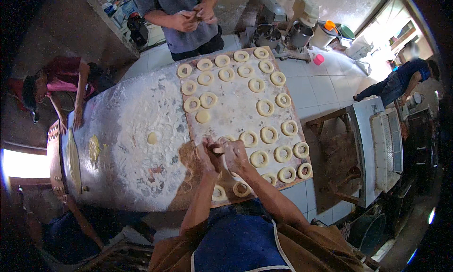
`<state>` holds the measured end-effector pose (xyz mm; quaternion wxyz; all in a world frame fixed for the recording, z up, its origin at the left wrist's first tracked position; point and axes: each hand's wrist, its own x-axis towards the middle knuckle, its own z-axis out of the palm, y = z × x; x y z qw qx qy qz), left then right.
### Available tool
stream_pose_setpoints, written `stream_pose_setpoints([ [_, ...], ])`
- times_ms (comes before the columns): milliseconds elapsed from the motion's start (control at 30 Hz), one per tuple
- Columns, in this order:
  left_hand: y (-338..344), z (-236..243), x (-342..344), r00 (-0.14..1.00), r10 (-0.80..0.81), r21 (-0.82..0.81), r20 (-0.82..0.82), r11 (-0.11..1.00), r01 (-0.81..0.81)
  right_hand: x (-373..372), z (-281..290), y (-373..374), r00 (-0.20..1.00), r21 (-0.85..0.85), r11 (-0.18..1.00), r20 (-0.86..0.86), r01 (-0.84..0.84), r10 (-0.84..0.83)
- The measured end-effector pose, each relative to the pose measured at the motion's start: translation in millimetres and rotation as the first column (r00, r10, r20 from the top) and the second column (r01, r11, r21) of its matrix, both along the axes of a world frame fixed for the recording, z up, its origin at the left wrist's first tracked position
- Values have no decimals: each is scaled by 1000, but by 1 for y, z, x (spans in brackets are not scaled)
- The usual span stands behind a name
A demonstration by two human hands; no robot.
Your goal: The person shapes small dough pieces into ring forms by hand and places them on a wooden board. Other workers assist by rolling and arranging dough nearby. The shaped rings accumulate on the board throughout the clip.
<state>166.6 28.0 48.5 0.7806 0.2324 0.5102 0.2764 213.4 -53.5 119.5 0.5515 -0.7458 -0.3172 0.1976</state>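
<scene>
My left hand (208, 156) and my right hand (237, 156) meet over the near part of a floured wooden board (229, 104). Pale dough (218, 150) shows between their curled fingers; its full shape is hidden. Just beyond my right hand, a dough ring (227, 138) is partly covered. Several more dough rings lie in rows along the board, such as the one at the right edge (301, 150). A flat round dough piece without a hole (203, 117) rests beyond my left hand. Another small round dough piece (152, 138) sits on the floured table to the left.
The metal table (106, 173) carries scattered flour, a long dough strip (72, 161) and a yellowish lump (94, 148). Across the board stands a person (184, 24) with hands together. Other people are at the left and far right. Mixers (302, 29) stand at the back; a side table (361, 154) is right.
</scene>
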Motion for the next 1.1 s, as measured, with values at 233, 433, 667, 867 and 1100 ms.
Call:
stream_pose_setpoints([
  [233,-10,-14,25,888,-455,398,59,827,397,46,-56,-31,908,68,998,418,-1,-28],
  [433,-19,42,66,853,-476,654,-214,579,487,75,-51,-45,995,160,982,5,97,-99],
  [667,12,2,121,607,79,604,-791,-59,795,129,-3,-38,897,-151,962,418,227,-146],
  [867,3,18,90,694,136,688,-707,-96,719,88,-8,-81,957,-316,932,276,178,-89],
  [1100,79,31,-62,496,434,552,-752,4,834,16,16,-149,999,-268,963,-26,13,-21],
])
